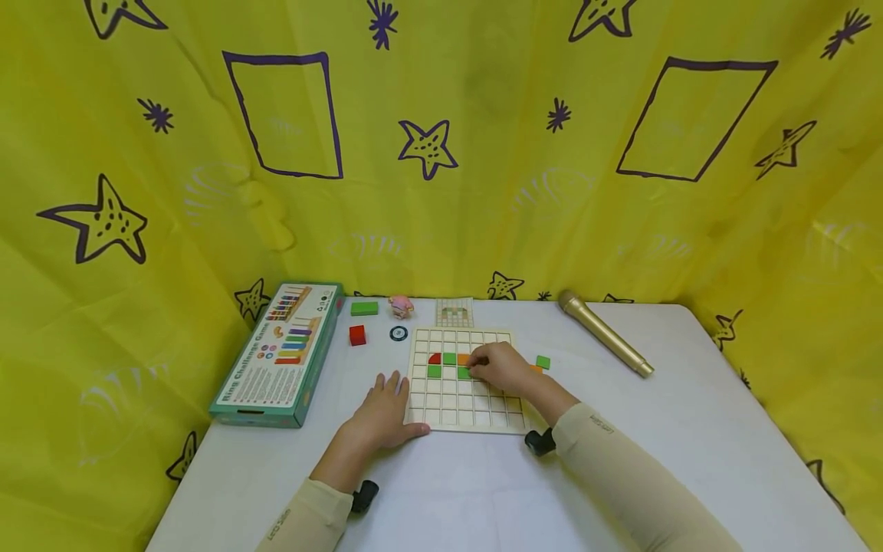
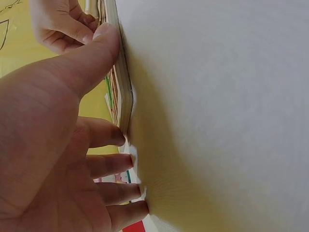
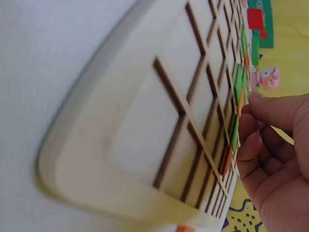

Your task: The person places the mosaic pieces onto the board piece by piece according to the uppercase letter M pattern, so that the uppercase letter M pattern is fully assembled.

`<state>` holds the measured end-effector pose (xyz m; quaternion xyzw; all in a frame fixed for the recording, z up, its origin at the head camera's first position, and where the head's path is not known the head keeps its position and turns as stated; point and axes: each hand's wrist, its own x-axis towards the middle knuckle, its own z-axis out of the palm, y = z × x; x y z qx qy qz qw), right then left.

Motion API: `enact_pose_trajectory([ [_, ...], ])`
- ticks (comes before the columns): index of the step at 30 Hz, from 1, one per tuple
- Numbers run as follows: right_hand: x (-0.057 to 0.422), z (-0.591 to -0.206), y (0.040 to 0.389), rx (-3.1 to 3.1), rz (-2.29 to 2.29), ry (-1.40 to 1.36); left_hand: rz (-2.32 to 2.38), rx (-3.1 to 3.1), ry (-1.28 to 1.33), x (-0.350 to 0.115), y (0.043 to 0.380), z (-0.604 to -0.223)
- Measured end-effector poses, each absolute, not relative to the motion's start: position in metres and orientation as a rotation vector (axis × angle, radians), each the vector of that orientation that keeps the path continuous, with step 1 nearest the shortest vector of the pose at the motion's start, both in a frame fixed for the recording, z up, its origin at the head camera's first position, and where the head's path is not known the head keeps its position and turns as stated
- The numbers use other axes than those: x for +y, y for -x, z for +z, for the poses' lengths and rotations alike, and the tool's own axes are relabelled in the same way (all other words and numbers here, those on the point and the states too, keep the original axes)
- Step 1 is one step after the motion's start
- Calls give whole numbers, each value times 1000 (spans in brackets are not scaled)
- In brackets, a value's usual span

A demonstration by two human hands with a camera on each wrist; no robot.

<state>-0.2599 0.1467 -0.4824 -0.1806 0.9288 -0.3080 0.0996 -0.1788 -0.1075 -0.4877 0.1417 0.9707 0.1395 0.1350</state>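
Note:
A pale wooden grid board (image 1: 458,420) lies on the table. On it are a red tile (image 1: 434,359), several green tiles (image 1: 450,358) and an orange tile (image 1: 463,359). My right hand (image 1: 501,368) reaches over the board with curled fingers, pinching at the orange tile; its fingertips partly cover that tile in the head view. With fingers spread, my left hand (image 1: 386,410) rests at the board's near left corner. The left thumb (image 2: 101,46) touches the board's edge.
Right of the board lie a loose green tile (image 1: 543,362) and an orange piece (image 1: 536,369). Behind it is a pattern card (image 1: 454,313). A boxed game (image 1: 279,356), red cube (image 1: 356,335), green block (image 1: 364,308), pink figurine (image 1: 400,307), round token (image 1: 398,333) and gold microphone (image 1: 607,335) stand around.

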Motion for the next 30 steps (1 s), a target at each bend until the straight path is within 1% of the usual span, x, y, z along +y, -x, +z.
enact_pose_trajectory([
  [13,175,-464,259,2776,-966,495,397,2814,-402,-106,181,-490],
  [22,196,-454,263,2801,-930,397,388,2821,-418,-107,182,-490],
  [30,216,-452,264,2818,-921,394,394,2817,-426,-108,181,-491],
])
